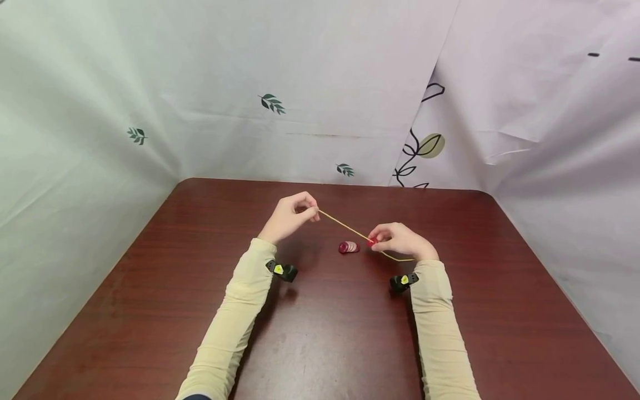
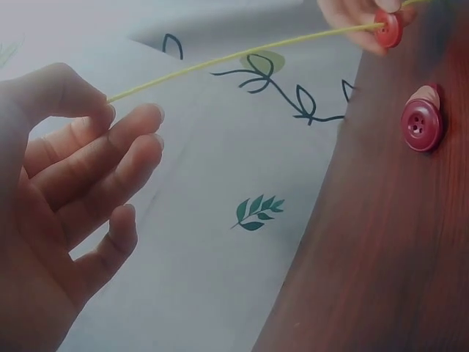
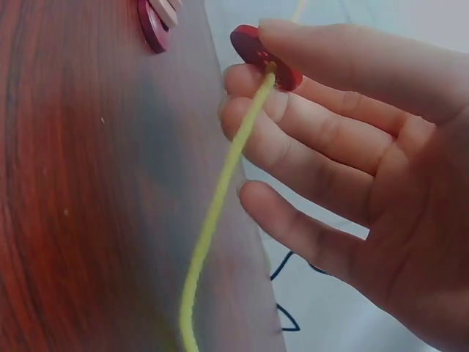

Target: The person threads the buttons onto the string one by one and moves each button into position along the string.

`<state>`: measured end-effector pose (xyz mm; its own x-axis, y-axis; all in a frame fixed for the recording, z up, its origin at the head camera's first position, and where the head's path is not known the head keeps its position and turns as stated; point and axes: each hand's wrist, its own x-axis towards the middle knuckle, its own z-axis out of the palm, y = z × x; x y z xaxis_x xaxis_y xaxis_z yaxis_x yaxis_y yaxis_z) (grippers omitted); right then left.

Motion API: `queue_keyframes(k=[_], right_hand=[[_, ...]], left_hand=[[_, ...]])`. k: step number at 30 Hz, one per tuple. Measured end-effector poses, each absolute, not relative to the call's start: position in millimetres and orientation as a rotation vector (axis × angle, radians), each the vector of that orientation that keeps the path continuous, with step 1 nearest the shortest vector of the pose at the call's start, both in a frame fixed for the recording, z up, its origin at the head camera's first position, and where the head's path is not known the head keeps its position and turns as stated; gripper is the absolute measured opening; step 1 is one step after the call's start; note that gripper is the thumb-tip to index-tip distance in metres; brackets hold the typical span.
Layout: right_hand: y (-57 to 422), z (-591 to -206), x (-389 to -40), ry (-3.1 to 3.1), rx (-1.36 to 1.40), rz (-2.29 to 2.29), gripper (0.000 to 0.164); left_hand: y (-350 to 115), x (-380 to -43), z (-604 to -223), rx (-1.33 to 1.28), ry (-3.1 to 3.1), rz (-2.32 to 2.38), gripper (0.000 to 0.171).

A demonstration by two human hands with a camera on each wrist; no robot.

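Note:
My left hand (image 1: 295,214) pinches one end of a yellow cord (image 1: 345,225) between thumb and index finger, raised above the table. From there the cord slants down to the right, stretched straight, to a red button (image 2: 388,29). My right hand (image 1: 397,240) pinches that button by its edge between thumb and fingers. In the right wrist view the cord passes through a hole of the button (image 3: 253,48), and its loose tail (image 3: 212,213) hangs below. The other fingers of both hands are loosely bent.
Between the hands a short row of buttons (image 1: 349,247) lies on the dark red wooden table (image 1: 320,333); a dark red four-holed button (image 2: 422,125) faces out at its left end, with pale ones behind. A white leaf-patterned cloth (image 1: 300,66) hangs behind the table and along its sides.

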<state>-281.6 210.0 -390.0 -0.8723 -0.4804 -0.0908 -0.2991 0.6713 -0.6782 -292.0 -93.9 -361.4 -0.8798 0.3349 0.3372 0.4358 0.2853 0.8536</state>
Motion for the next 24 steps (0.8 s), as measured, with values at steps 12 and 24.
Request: queue_keyframes(k=[12,24], right_hand=[[227,-394,-283,2.619,-0.57,-0.944,0.026],[245,-400,-282,2.563,-0.614,-1.039,0.027]], left_hand=[[-100,-294,-361,-0.701,-2.425,-1.652,0.004],[-101,-295,-361,-0.708,-2.472,-1.616,0.004]])
